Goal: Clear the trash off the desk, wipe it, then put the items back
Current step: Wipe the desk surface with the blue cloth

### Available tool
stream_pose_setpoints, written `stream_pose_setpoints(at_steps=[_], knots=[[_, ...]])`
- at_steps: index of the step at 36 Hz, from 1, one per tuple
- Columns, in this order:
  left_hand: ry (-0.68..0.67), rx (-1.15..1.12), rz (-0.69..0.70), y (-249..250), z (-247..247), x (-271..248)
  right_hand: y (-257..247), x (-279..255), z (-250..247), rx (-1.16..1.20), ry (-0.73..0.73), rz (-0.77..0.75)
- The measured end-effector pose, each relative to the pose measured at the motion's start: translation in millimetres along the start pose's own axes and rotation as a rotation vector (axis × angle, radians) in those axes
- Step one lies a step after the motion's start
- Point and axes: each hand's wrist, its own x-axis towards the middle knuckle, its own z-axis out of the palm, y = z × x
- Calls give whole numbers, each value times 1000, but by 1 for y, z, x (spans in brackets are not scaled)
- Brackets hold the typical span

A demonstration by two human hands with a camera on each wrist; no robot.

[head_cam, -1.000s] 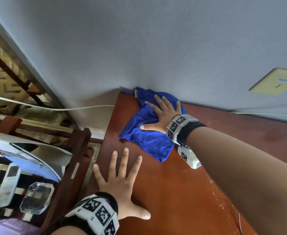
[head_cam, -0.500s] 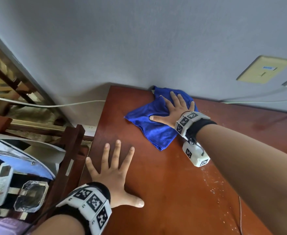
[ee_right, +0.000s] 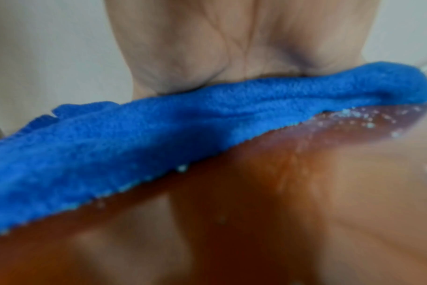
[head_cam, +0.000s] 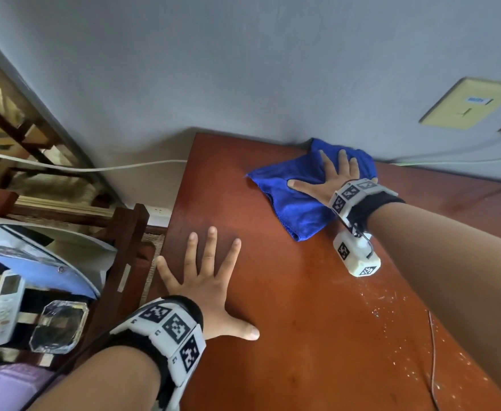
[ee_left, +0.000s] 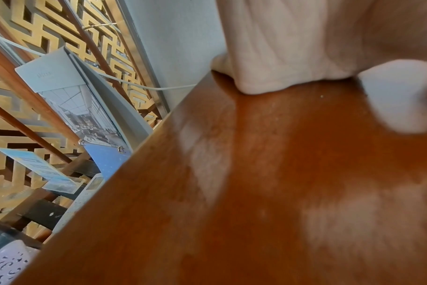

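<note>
1. Off the worktop's left edge, on a slatted wooden rack: remote control (head_cam: 3,310), glass ashtray (head_cam: 58,326) and desk calendar (ee_left: 85,108), probably parked there to free the surface for wiping.
2. Left hand (head_cam: 210,287) spread flat near the left edge of the worktop (head_cam: 302,336), fingers straight, gripping nothing; likely bracing the body during the reach.
3. Blue microfibre cloth (head_cam: 296,200) at the back edge, bunched against the wall.
4. Right hand (head_cam: 330,176) flat on the cloth, fingers extended, pressing rather than clutching, for broad contact.
5. White specks (head_cam: 391,315) toward the right, not yet wiped.
</note>
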Motion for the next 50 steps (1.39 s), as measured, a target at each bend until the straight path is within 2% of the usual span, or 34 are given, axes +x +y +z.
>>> stream_pose_setpoints(at_steps=[5, 9, 13, 28, 33, 39, 44, 50], knots=[[11, 4, 3, -1, 1, 0, -7, -14, -1, -43, -54, 85], [28, 6, -3, -1, 2, 0, -8, -34, 4, -128, -112, 67], [52, 4, 1, -1, 4, 0, -8, -44, 20, -41, -89, 196], [152, -22, 2, -2, 10, -2, 4, -117, 56, 4, -115, 203], [274, -39, 18, -2, 18, -7, 11, -133, 68, 13, -99, 191], [414, -1, 5, 5, 51, -38, 19, -159, 80, 23, -97, 185], [382, 14, 25, 9, 96, -75, 23, -180, 88, 27, -96, 189], [279, -61, -38, 13, 153, -114, 30, -209, 105, 23, -80, 187]])
